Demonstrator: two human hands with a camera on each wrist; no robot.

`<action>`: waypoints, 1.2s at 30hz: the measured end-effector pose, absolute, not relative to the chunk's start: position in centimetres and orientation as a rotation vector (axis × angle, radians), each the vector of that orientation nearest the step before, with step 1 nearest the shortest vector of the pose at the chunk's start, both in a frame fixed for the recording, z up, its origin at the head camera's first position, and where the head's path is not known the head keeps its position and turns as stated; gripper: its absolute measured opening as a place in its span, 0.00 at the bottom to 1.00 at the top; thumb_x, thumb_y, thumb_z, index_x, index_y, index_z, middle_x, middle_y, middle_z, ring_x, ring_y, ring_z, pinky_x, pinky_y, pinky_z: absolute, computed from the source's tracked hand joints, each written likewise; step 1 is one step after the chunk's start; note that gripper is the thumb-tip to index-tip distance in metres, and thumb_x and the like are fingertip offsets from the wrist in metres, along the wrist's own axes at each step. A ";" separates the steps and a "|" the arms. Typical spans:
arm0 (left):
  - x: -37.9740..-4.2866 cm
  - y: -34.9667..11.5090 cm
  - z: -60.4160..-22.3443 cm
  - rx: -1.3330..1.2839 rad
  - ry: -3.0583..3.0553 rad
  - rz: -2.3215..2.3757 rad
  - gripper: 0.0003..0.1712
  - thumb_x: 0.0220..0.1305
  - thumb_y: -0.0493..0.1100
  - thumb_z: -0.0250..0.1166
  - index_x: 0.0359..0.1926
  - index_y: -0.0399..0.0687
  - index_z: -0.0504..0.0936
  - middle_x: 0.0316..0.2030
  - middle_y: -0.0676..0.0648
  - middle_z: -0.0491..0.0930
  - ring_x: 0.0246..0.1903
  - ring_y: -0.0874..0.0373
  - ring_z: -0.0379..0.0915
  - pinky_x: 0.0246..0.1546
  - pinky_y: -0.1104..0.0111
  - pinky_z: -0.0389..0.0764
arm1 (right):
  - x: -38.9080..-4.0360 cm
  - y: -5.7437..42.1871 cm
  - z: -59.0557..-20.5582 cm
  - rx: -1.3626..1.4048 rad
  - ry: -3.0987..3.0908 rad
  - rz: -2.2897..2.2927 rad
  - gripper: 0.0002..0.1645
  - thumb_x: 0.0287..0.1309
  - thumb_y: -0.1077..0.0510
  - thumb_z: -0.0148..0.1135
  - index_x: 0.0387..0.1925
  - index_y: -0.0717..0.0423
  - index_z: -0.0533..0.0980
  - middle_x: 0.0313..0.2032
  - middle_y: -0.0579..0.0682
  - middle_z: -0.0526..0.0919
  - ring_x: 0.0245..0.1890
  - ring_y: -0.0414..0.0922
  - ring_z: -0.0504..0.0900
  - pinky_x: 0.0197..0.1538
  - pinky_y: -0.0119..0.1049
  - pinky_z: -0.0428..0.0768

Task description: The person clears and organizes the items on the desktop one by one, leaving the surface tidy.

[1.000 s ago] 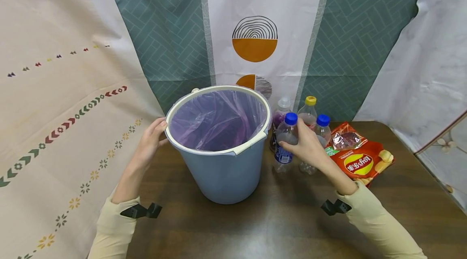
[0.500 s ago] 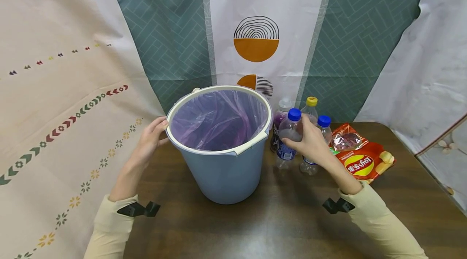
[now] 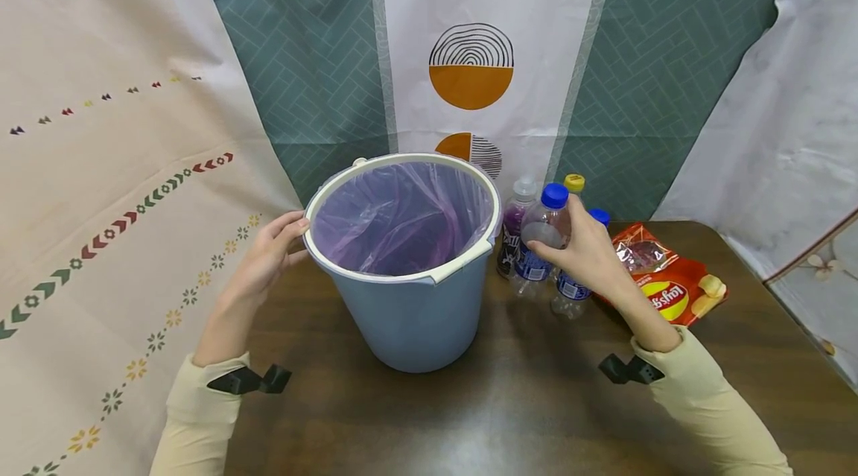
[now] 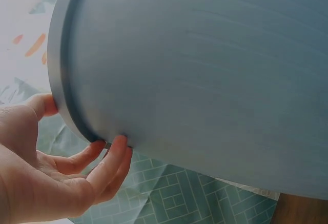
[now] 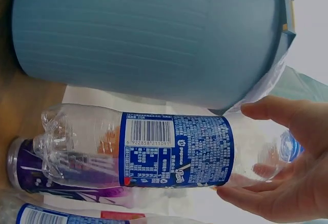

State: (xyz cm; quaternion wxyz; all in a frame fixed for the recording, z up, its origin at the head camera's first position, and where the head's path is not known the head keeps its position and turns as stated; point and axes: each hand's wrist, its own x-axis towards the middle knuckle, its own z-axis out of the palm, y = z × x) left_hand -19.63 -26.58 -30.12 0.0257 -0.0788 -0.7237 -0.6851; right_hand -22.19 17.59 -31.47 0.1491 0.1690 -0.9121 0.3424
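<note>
A blue bin [image 3: 409, 319] with a cream rim and a pinkish clear liner stands on the table. My left hand [image 3: 271, 256] grips its rim on the left side; in the left wrist view the thumb lies at the rim and fingertips press the outer wall [image 4: 205, 80]. To the right of the bin, my right hand [image 3: 593, 256] holds a clear plastic bottle [image 3: 534, 261] by its upper part. That bottle has a blue cap and blue label [image 5: 177, 149], and is upright, its base appearing lifted off the table.
Beside the held bottle stand a purple-labelled bottle [image 3: 513, 223], a bottle with a yellow cap [image 3: 574, 182] and another blue-labelled bottle [image 3: 573, 287]. Red chip bag [image 3: 680, 290] and a crumpled red wrapper [image 3: 643, 249] lie farther right. Patterned cloth [image 3: 322, 51] hangs behind.
My right hand has raised the blue-capped bottle and shifted it slightly right and away, now covering more of the other blue-capped bottle. The left hand stays on the bin's rim.
</note>
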 end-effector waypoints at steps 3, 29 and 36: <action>-19.7 -26.5 -30.1 -0.255 -2.205 -2.147 0.07 0.72 0.43 0.54 0.47 0.48 0.75 0.41 0.57 0.78 0.42 0.68 0.77 0.45 0.76 0.82 | -22.2 17.7 -31.1 0.482 -2.620 1.015 0.44 0.54 0.52 0.71 0.63 0.63 0.57 0.47 0.66 0.77 0.47 0.62 0.80 0.49 0.59 0.82; -19.4 -26.4 -29.7 -0.387 -1.917 -2.449 0.10 0.70 0.32 0.53 0.44 0.40 0.82 0.38 0.49 0.84 0.40 0.63 0.82 0.44 0.74 0.84 | -20.8 18.6 -28.8 0.493 -2.536 1.058 0.41 0.54 0.52 0.71 0.60 0.63 0.59 0.52 0.67 0.76 0.54 0.69 0.76 0.47 0.58 0.82; -19.4 -26.5 -29.8 -0.384 -1.916 -2.458 0.10 0.70 0.33 0.53 0.45 0.40 0.81 0.39 0.49 0.83 0.40 0.63 0.82 0.44 0.75 0.84 | -20.6 19.0 -28.1 0.496 -2.486 1.084 0.41 0.54 0.52 0.71 0.62 0.62 0.59 0.54 0.67 0.75 0.54 0.69 0.77 0.50 0.61 0.79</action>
